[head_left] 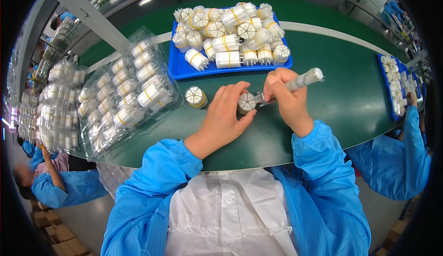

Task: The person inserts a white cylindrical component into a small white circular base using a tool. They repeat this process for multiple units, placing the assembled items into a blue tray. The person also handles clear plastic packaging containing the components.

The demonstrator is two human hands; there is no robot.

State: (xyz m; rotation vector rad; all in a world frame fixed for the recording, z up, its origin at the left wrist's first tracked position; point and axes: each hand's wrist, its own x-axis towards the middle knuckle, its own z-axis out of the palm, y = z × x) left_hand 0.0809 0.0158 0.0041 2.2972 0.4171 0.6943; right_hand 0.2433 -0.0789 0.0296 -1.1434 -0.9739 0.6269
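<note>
My left hand (226, 113) grips a small white cylindrical part (246, 102) with a spoked top, holding it upright on the green belt (332, 94). My right hand (284, 96) holds a tape-wrapped tool (304, 79) whose metal tip touches the top of that part. Another white part with a yellow band (196, 97) stands on the belt just left of my left hand.
A blue tray (180, 69) piled with several similar white parts sits beyond my hands. Clear plastic blister trays (124, 94) filled with parts lie at left. A second blue tray (392, 94) is at right, where another person's blue sleeve (410, 145) reaches. A person sits lower left.
</note>
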